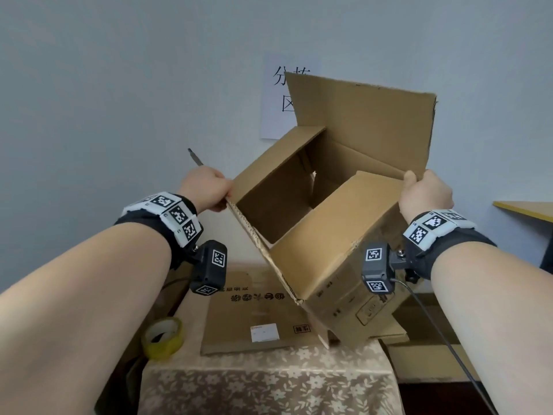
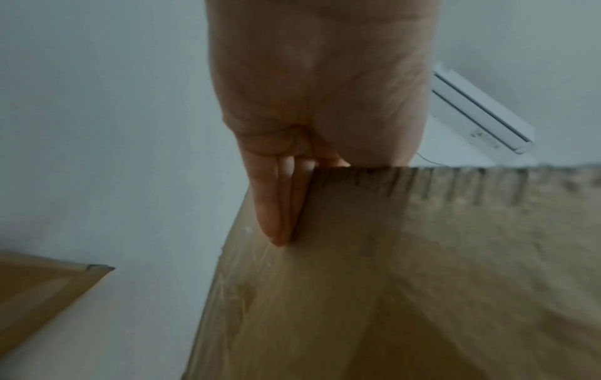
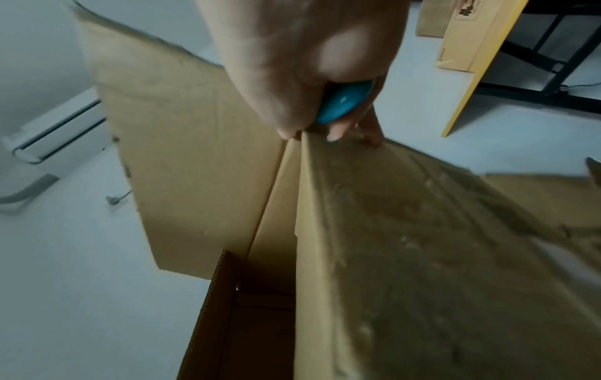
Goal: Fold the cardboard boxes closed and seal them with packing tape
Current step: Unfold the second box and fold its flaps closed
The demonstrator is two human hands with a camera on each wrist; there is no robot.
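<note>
Pale wall behind w/ a paper sign at 12 o'clock; bench under floral cloth at 6. Cardboard box held tilted above the bench, open top toward the camera, one corner down near a flat cardboard sheet. Left hand at 9 o'clock, thumb and fingers pinching the box's left flap edge. Right hand at 3 o'clock grips the far right corner; it also has a blue object tucked in the palm. Rear flap stands up. Tape roll at 7 o'clock, near the bench's left edge, apart from the box. Open air left of the box.
</note>
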